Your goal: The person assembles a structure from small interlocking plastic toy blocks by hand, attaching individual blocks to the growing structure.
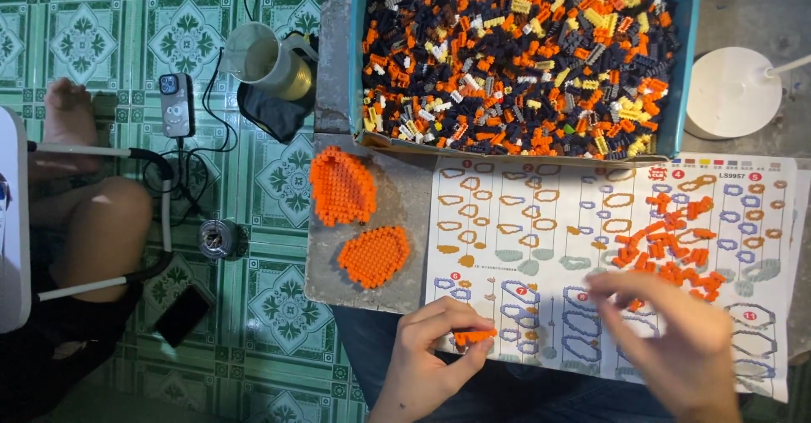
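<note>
Box (359, 68): blue tray at the worktop's far side, heaped with orange, black and yellow bricks.
Instruction sheet (507, 220): white, coloured outline diagrams, loose orange bricks (667, 241) on it.
Left hand (427, 360): grip pinching an orange brick strip (473, 336).
Right hand (676, 334): blurred, grip unclear.
Risk: a sweeping hand may scatter the loose pieces.

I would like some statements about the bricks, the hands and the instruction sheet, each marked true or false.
1. The left hand pinches a small orange brick piece. True.
2. The two flat orange assemblies lie inside the blue tray. False: they lie on the grey tabletop, left of the instruction sheet.
3. Loose orange bricks lie on the sheet. True.
4. The tray holds only orange bricks. False: dark, yellow and white ones are mixed in.
5. The right hand rests in the tray. False: it is over the sheet, blurred.
</note>
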